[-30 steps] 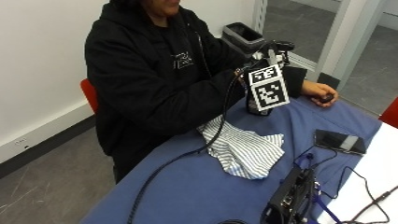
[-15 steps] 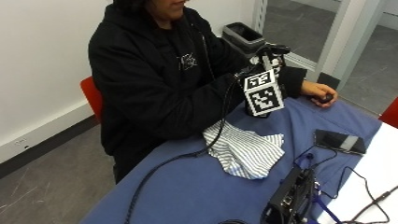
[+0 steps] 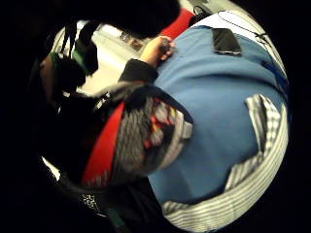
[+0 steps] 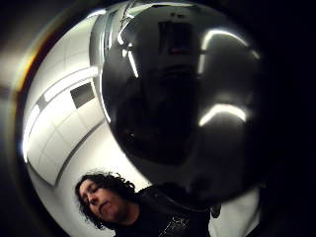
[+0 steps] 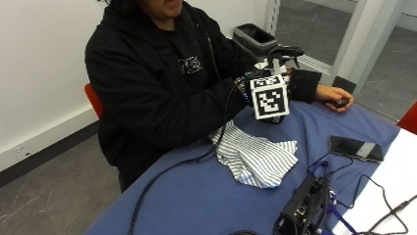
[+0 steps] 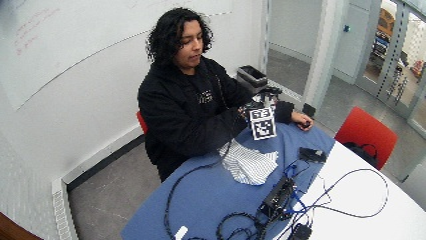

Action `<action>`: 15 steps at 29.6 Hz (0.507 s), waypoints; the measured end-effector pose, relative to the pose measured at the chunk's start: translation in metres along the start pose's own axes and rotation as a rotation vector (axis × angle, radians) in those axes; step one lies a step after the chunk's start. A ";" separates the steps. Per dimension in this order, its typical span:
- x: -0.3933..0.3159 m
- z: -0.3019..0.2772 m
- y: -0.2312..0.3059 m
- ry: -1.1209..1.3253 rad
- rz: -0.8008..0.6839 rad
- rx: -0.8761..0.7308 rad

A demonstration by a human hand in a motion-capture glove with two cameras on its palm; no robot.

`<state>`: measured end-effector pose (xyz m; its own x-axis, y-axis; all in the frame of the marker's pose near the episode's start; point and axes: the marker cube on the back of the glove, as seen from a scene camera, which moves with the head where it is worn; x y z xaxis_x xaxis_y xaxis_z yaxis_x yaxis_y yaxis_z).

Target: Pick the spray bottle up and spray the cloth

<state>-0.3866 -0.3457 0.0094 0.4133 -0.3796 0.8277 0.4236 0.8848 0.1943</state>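
In the outside view the gloved right hand (image 5: 243, 89) holds the spray bottle (image 5: 283, 53) up above the blue table (image 5: 196, 196). Only the bottle's black trigger head and pale neck show; its body is hidden. A dark shiny rounded surface (image 4: 182, 98), probably the bottle's body, fills the thumb side palm view. The striped cloth (image 5: 257, 156) lies crumpled on the table, below and a little in front of the hand. It also appears in the wide outside view, cloth (image 6: 249, 162), and at the rim of the little finger side palm view, cloth (image 3: 265, 145).
The bare left hand (image 5: 335, 95) rests on the table's far side, holding a small dark object. A phone (image 5: 355, 147) lies beside the cloth. A black device (image 5: 306, 210) with cables sits near the front edge. A bin (image 5: 257, 39) stands behind, and a red chair (image 6: 363, 132) stands across the table.
The gloved hand with the bottle has shifted slightly toward the person and sits a bit lower. The cloth lies as before.
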 end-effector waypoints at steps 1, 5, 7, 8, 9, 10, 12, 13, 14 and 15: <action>0.003 -0.005 0.006 0.075 0.011 -0.002; 0.008 -0.025 0.033 0.332 0.039 -0.030; 0.005 -0.034 0.044 0.408 0.051 -0.039; 0.005 -0.040 0.049 0.454 0.059 -0.044; 0.006 -0.047 0.055 0.504 0.068 -0.055; 0.007 -0.054 0.061 0.553 0.076 -0.074; 0.008 -0.069 0.075 0.634 0.089 -0.127; 0.009 -0.074 0.082 0.666 0.093 -0.155; 0.010 -0.078 0.090 0.695 0.095 -0.178; 0.012 -0.081 0.098 0.722 0.098 -0.196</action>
<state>-0.2750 -0.2854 -0.0046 0.8536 -0.4439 0.2727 0.4652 0.8851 -0.0156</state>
